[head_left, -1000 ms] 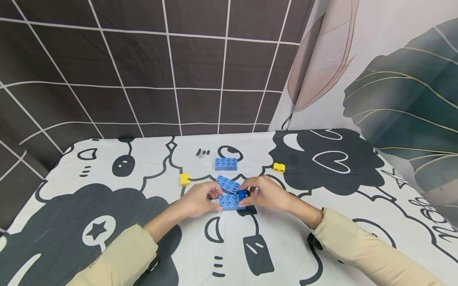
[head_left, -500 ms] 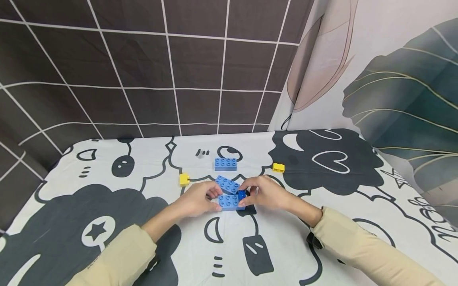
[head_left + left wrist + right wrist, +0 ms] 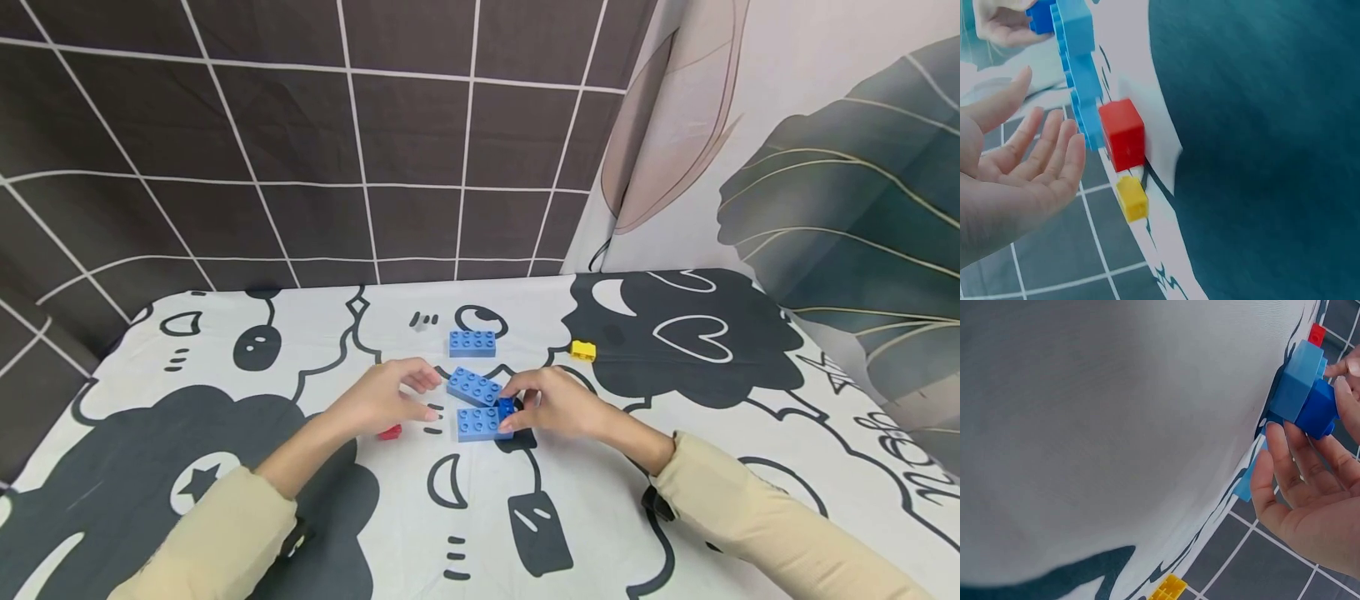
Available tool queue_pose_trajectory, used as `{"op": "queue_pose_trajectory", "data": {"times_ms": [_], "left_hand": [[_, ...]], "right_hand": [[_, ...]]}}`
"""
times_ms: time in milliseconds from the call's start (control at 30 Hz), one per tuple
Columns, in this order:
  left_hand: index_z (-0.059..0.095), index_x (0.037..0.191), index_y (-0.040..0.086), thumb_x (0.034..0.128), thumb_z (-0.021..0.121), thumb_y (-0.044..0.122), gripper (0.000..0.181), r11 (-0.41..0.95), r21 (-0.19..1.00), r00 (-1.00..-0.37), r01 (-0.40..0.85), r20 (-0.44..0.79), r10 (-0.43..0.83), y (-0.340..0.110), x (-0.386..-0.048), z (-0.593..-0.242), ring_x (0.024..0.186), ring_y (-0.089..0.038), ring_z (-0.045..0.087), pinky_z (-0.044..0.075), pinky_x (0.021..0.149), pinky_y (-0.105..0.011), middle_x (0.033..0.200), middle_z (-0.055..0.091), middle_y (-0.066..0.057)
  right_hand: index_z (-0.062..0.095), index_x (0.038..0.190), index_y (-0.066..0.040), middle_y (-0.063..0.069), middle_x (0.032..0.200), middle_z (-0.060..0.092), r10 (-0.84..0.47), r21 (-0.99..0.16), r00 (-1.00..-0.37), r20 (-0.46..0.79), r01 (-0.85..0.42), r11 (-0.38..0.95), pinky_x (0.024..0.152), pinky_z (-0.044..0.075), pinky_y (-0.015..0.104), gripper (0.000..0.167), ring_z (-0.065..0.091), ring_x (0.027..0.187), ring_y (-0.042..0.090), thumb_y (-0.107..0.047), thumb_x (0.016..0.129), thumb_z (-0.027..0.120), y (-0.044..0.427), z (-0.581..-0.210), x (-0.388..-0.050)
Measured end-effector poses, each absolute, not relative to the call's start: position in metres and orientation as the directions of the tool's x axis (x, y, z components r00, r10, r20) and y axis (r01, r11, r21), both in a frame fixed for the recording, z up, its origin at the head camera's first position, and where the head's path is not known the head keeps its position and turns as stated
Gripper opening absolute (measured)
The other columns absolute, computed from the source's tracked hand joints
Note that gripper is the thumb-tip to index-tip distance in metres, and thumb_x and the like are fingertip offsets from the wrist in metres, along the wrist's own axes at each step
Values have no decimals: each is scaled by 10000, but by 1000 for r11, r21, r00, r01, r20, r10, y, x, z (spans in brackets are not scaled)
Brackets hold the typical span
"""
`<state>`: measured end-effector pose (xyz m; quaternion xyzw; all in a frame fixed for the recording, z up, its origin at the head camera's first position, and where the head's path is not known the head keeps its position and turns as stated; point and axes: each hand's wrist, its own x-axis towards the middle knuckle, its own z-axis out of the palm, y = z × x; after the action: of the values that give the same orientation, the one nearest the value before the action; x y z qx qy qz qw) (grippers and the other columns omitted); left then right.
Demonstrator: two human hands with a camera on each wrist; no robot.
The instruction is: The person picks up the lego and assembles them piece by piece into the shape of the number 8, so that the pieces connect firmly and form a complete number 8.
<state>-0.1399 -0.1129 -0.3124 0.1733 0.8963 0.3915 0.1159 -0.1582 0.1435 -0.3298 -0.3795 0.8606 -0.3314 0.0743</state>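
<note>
Dark-blue toy brick (image 3: 506, 405): sat on the nearest light-blue brick (image 3: 476, 427), pinched by the right hand (image 3: 553, 403), apart from the left hand (image 3: 378, 400), loosely spread and empty. Possibly risked skewing under uneven pressure.

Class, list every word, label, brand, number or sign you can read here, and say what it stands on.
Lettering at the right of the patterned cloth: cursive and slanted, too unclear to read for certain.
Blue bricks, red brick, yellow bricks: no readable text.
No readable brands or numbers.
</note>
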Motion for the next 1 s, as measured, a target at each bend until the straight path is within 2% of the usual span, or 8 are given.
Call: {"op": "queue_pose_trajectory", "data": {"times_ms": [167,400,667,1000], "left_hand": [[611,1026,26,725,746,47,330,664,727,-927,174,-106,360,-123,-139,-314,951,-251,565,453,854,-434,963,615,-80],[621,963,23,675,786,57,333,702,698,-938,141,-132,319,-134,-136,-319,814,-192,558,470,771,-380,856,603,-43],[621,919,34,656,790,51,314,726,681,-942,100,-169,288,-139,-134,-322,762,-180,519,444,697,-331,802,565,-27],[625,881,52,649,797,62,290,753,651,-937,91,-199,286,-141,-131,-327,747,-177,505,442,668,-333,805,553,-30]], "right_hand": [[673,980,9,-31,827,626,-700,-627,-702,127,-604,492,553,432,212,400,497,672,64,-302,740,747,143,-329,-157],[679,980,0,-19,834,635,-671,-620,-738,70,-559,551,568,434,203,352,506,676,83,-211,715,775,140,-327,-156],[680,980,-3,-34,827,628,-672,-629,-737,72,-556,543,557,435,202,356,502,673,77,-196,700,785,140,-326,-156],[681,973,-2,-23,823,634,-671,-631,-737,79,-558,539,541,426,200,352,505,665,88,-196,699,786,140,-326,-156]]}}
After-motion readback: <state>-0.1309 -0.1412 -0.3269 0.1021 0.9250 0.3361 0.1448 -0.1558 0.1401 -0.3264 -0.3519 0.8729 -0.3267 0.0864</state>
